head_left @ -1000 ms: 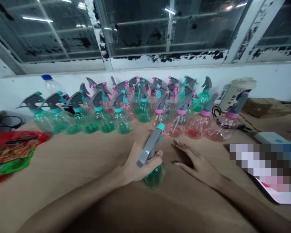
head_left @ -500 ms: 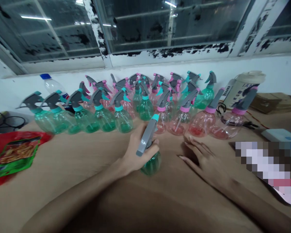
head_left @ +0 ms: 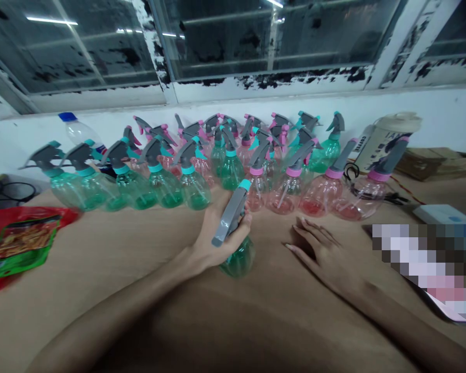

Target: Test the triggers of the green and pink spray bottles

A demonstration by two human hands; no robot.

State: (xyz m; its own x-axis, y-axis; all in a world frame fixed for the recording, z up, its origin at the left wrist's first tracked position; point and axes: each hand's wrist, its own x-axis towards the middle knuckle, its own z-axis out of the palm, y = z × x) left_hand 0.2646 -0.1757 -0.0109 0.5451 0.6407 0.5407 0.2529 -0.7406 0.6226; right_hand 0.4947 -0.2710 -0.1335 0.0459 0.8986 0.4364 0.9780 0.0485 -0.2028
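My left hand is wrapped round the neck of a green spray bottle with a grey trigger head and a teal nozzle tip. The bottle is in front of the rows, its head angled up and to the right; my fingers on its far side are partly hidden. My right hand lies on the table with its fingers stretched out, holding nothing. Ahead of it stand pink spray bottles with grey heads and pink collars. Several green spray bottles with teal collars line up on the left.
More spray bottles stand behind, along the wall. A red and green snack packet lies at left, near a blue-capped plastic bottle. At right are a coffee tumbler, cables, brown packaging, a white box and a blurred-out flat object.
The whole view has shifted slightly. My left hand still grips the green spray bottle, which sits a little further left in view. My right hand stays flat on the table.
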